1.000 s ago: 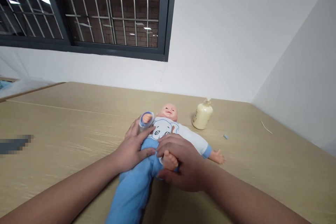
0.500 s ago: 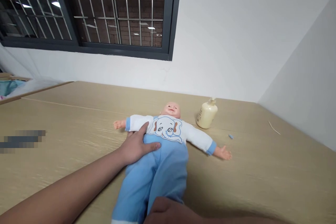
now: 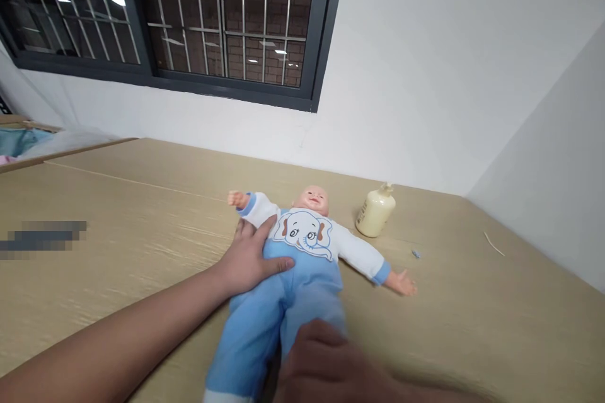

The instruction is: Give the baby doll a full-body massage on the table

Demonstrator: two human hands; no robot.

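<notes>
A baby doll (image 3: 307, 274) lies on its back, dressed in a white top with an elephant face and light blue trousers. My left hand (image 3: 253, 258) rests on its waist and side at the left, fingers spread, thumb across the trousers' top. Over the doll's right-hand leg, as I see it, my right hand (image 3: 321, 359) is curled closed and blurred by motion. That leg's lower part is hidden behind the fist, and the fingertips cannot be seen. The other leg (image 3: 246, 346) stretches toward me. Both doll arms are spread outward.
A cream pump bottle (image 3: 376, 211) stands on the tan tabletop (image 3: 472, 302), right of the doll's head. Farther right are a small blue bit (image 3: 416, 254) and a thin pale strip (image 3: 494, 244). A barred window (image 3: 227, 31) is behind; an open box (image 3: 28, 145) with cloth lies far left.
My right hand has moved up and slightly right, the leg under it shifting along. The doll's left-hand arm has swung upward toward its head. My left hand stays on the waist.
</notes>
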